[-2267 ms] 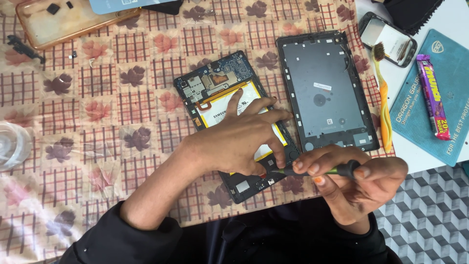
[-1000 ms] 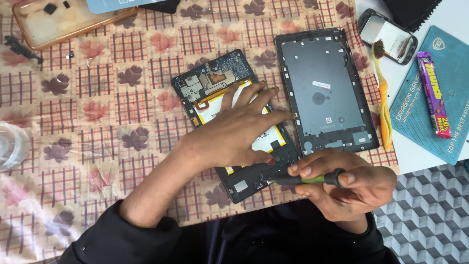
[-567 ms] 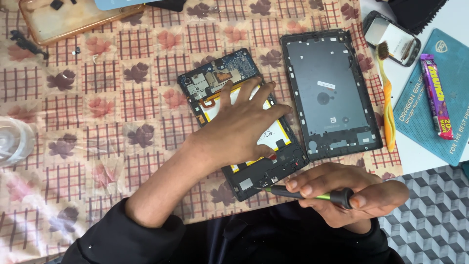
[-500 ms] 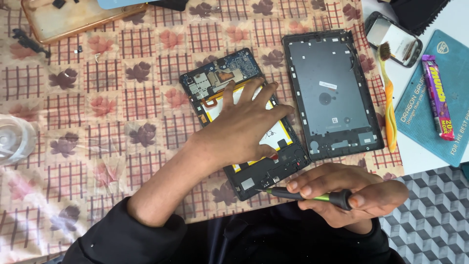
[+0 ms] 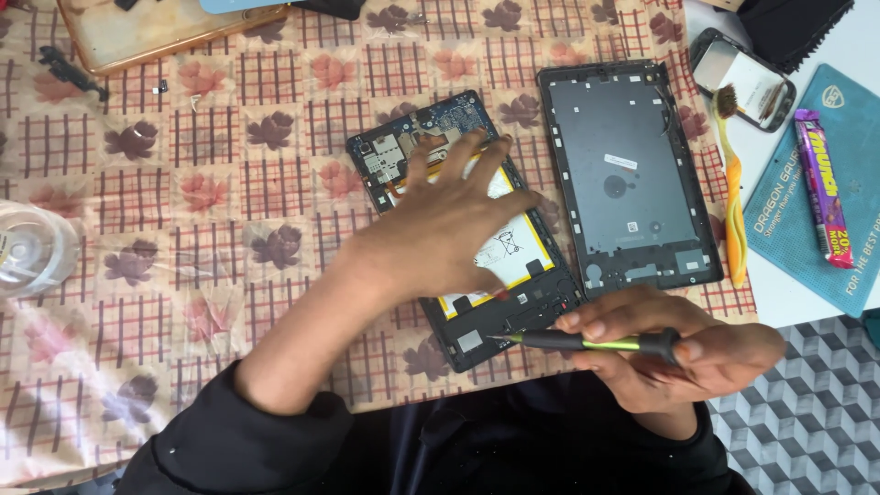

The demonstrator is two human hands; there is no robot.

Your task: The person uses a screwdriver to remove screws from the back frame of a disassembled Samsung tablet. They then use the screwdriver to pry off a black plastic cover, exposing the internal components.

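I am pressing my left hand [image 5: 449, 234] flat, fingers spread and gripping nothing, on the white battery of an opened tablet [image 5: 463, 229] that is lying at a tilt on the patterned tablecloth [image 5: 229, 183]. My right hand [image 5: 669, 353] is closing thumb and fingers around a slim screwdriver [image 5: 587, 343] with a black and green shaft, holding it nearly level, its tip resting at the tablet's lower edge beside the dark board strip. The tablet's grey back cover [image 5: 628, 179] is lying inner side up just to the right of the tablet, close beside it. Beyond the cover, an orange-handled brush [image 5: 733, 206] is lying along the cloth's edge, near a small phone [image 5: 742, 81]. A wrapped purple candy bar [image 5: 822, 188] is resting on a teal mat [image 5: 857, 147] at the far right. A clear container [image 5: 32, 249] is sitting at the left edge.
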